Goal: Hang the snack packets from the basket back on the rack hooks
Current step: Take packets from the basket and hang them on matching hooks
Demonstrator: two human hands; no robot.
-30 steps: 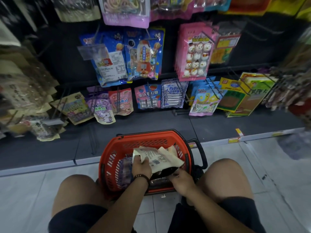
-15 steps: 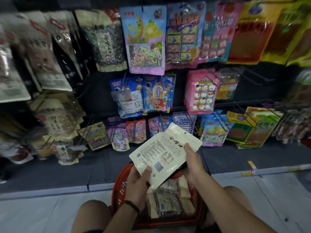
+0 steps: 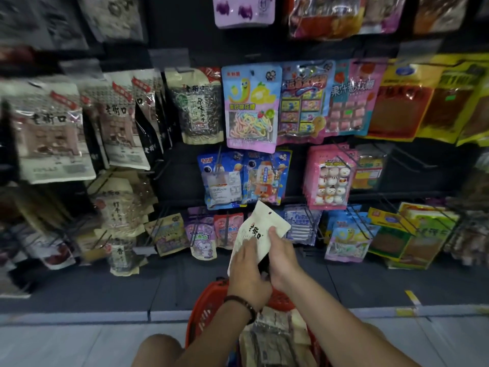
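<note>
Both hands hold one cream snack packet (image 3: 260, 227) with black lettering, upright above the red basket (image 3: 209, 305). My left hand (image 3: 247, 271), with a bead bracelet on the wrist, grips its lower left part. My right hand (image 3: 280, 258) grips its right edge, thumb across the front. The packet's top corner with a hang hole points up toward the rack (image 3: 182, 170). More cream and clear packets (image 3: 272, 337) lie in the basket between my knees. Matching cream packets (image 3: 195, 107) hang higher on the rack's left half.
Rows of hooks carry colourful candy bags: pink marshmallow packs (image 3: 329, 178), blue bags (image 3: 244, 178), yellow-green packs (image 3: 412, 234) at right. Bare wire hooks (image 3: 420, 161) stick out at right. A dark base shelf (image 3: 105, 284) runs along the white tiled floor (image 3: 66, 343).
The packet came up out of the basket and was turned from its printed back to its front. My view tilted up toward the higher rack rows.
</note>
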